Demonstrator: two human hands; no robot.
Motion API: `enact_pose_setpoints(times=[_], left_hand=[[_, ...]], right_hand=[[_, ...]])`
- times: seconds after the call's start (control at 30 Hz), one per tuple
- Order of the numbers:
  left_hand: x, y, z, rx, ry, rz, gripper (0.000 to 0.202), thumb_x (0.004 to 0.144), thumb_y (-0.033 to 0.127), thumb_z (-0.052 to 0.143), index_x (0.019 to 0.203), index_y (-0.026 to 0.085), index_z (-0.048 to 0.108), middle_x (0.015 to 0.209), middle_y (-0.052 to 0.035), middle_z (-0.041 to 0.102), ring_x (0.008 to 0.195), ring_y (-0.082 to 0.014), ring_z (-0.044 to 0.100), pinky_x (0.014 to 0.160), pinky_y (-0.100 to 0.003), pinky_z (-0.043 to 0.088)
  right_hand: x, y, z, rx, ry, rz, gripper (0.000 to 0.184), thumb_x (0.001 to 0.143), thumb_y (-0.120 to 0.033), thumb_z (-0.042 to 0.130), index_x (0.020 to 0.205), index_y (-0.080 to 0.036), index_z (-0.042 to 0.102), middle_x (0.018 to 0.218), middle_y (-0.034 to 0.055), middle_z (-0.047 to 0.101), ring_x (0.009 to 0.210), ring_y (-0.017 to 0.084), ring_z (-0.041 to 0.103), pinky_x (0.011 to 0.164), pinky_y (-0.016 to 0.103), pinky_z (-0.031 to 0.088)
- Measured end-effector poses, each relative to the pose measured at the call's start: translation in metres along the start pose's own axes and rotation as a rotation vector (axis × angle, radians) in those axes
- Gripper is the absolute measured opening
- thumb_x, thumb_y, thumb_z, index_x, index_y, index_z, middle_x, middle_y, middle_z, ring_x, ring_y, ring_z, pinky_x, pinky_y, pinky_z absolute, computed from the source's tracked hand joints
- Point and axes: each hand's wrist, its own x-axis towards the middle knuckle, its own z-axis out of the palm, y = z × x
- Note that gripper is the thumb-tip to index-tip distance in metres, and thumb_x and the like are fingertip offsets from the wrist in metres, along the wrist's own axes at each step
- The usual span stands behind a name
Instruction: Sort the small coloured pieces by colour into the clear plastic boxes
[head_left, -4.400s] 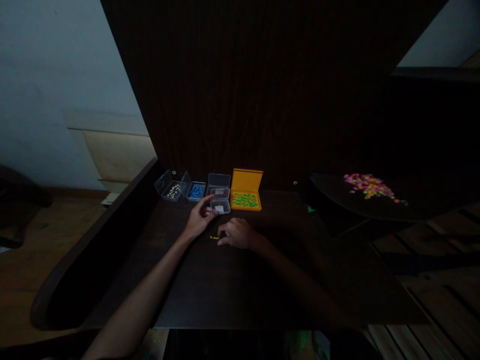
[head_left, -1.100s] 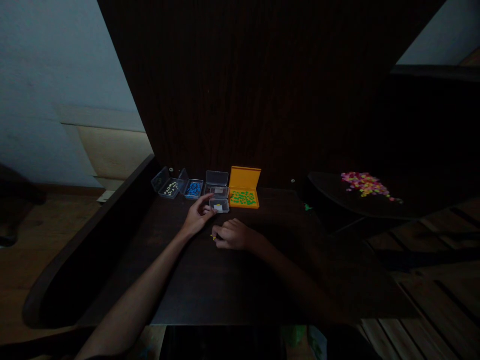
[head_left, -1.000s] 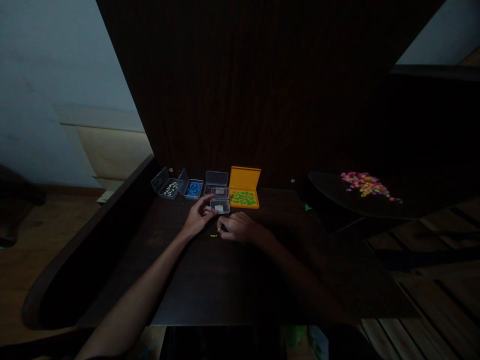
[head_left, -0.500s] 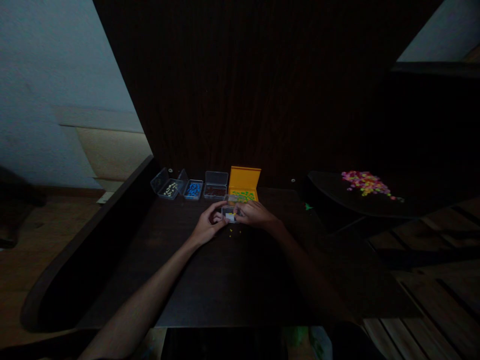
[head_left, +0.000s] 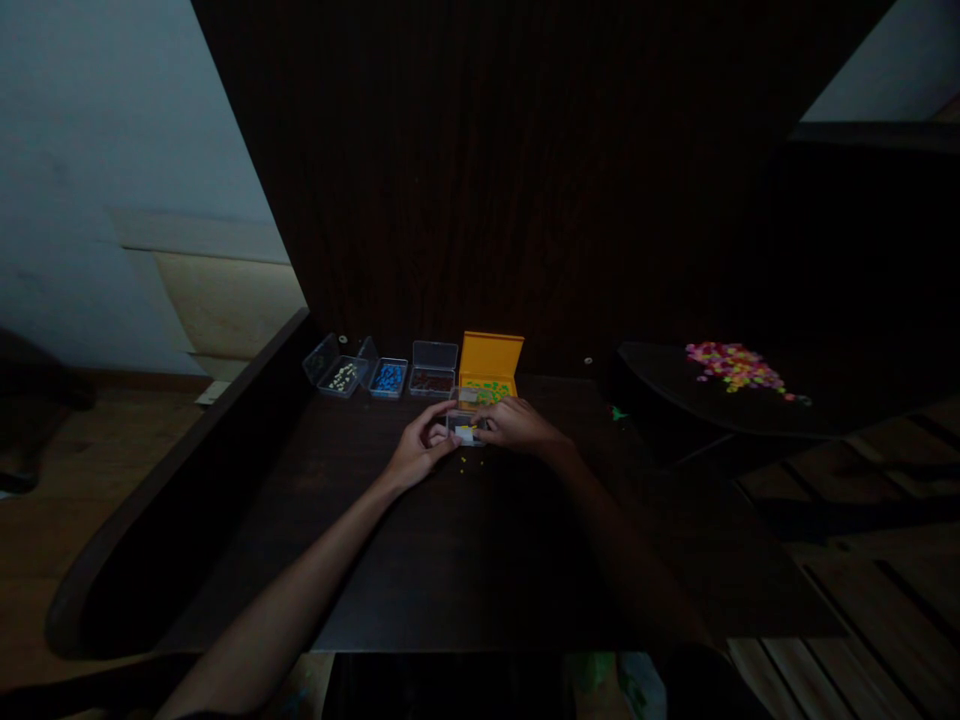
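Observation:
A small clear plastic box (head_left: 453,424) stands on the dark table with its lid raised. A white label and a few small yellow pieces (head_left: 469,427) show in it. My left hand (head_left: 421,442) grips the box's left side, thumb at the front corner. My right hand (head_left: 517,426) has its fingers bunched at the right part of the box; what they pinch, if anything, is hidden. Several tiny yellow bits (head_left: 463,460) lie on the table just in front. Right behind stands an open yellow box (head_left: 491,355) with green and yellow pieces.
Left of the yellow box sit open clear boxes with brown pieces (head_left: 432,382), blue pieces (head_left: 388,378) and cream pieces (head_left: 343,377). A bright multicoloured heap (head_left: 735,366) lies on a dark surface at right, a small green item (head_left: 617,412) nearer. A raised side panel (head_left: 187,480) borders the left.
My right hand's fingers have shifted slightly to the right within the small box, and more of the yellow pieces shows. My left hand keeps its hold.

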Motion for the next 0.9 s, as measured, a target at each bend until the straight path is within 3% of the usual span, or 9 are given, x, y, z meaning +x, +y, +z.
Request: enact_pose_setpoints(times=[0.2,0.33,0.47,0.73,0.9], left_hand=[[0.001,0.002,-0.003,0.012,0.030,0.017,0.062,0.067,0.025,0.074,0.124,0.019,0.051,0.113,-0.0079,0.060,0.070,-0.0077,0.056,0.068,-0.022,0.047],[0.002,0.003,-0.006,0.043,0.052,0.019,0.061,0.068,0.025,0.073,0.124,0.018,0.051,0.105,-0.0065,0.063,0.068,-0.0075,0.056,0.067,-0.022,0.047],[0.003,0.005,-0.008,0.076,0.064,0.010,0.061,0.068,0.025,0.071,0.125,0.016,0.050,0.098,-0.0049,0.064,0.066,-0.0075,0.055,0.067,-0.022,0.047],[0.008,0.006,-0.018,0.117,0.131,0.021,0.061,0.068,0.029,0.070,0.125,0.016,0.050,0.104,-0.0061,0.064,0.063,-0.0075,0.056,0.067,-0.024,0.048],[0.010,0.004,-0.023,0.125,0.168,0.026,0.063,0.067,0.029,0.072,0.124,0.017,0.051,0.113,-0.0074,0.062,0.064,-0.0070,0.056,0.067,-0.023,0.047]], right_hand=[[-0.007,-0.002,-0.012,0.022,0.078,-0.044,0.029,0.086,-0.032,0.054,0.109,-0.024,0.069,0.083,0.0039,0.069,0.080,0.018,0.061,0.073,0.027,0.040],[-0.010,-0.002,-0.017,0.048,0.108,-0.042,0.025,0.085,-0.029,0.053,0.101,-0.023,0.072,0.071,0.0009,0.067,0.067,0.015,0.057,0.064,0.025,0.036],[-0.010,-0.010,-0.015,0.068,0.100,-0.069,0.025,0.084,-0.030,0.054,0.102,-0.025,0.071,0.072,0.0005,0.066,0.068,0.014,0.056,0.064,0.025,0.034],[0.000,-0.040,0.022,0.108,0.005,-0.271,0.023,0.082,-0.035,0.061,0.101,-0.026,0.070,0.076,0.0017,0.066,0.079,0.018,0.058,0.072,0.028,0.038],[0.008,-0.048,0.041,0.014,-0.058,-0.250,0.027,0.083,-0.040,0.060,0.103,-0.026,0.070,0.092,0.0065,0.068,0.090,0.022,0.059,0.076,0.031,0.041]])
